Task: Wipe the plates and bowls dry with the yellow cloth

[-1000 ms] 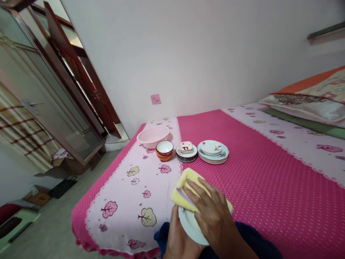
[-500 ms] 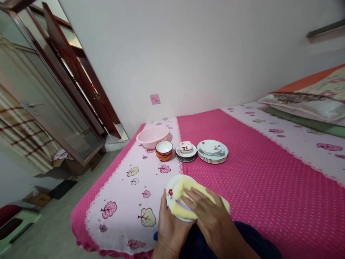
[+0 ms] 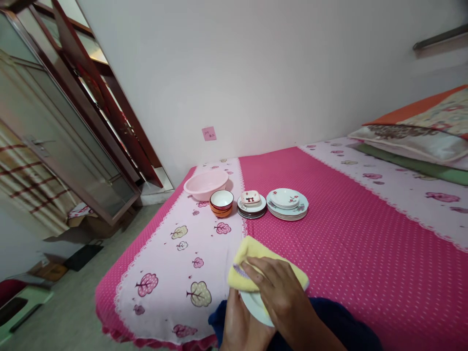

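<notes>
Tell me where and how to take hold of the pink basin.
Probably best by the left rim, coming from the left and hooking under the lip: the pink basin sits upright with a rim that flares outward, while the bowls stand close in front of its right side.

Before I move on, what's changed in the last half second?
The left hand drew the round white plate toward the body, baring its near part below the folded yellow cloth; its red rim flower is out of sight. The right hand stays on the cloth. Nothing was visibly grasped or released. The round pink basin stayed put.
</notes>
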